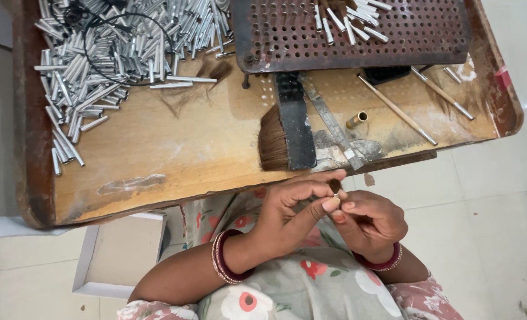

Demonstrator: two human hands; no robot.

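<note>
My left hand (293, 210) and my right hand (370, 222) meet just below the front edge of the wooden table (157, 148). Together their fingertips pinch a small metal tube with a dark tuft of bristles (334, 186) sticking out of its top. Both wrists wear red bangles. A flat bundle of brown bristle hair (271, 139) lies on the table just above my hands, pressed under a black bar (293, 121).
A heap of silver metal tubes (97, 53) covers the table's far left. A rusty perforated plate (346, 32) holds several more tubes at the back. Two wooden brush handles (397, 109), a brass ferrule (356, 120) and a metal strip (329, 118) lie to the right. White tiled floor surrounds the table.
</note>
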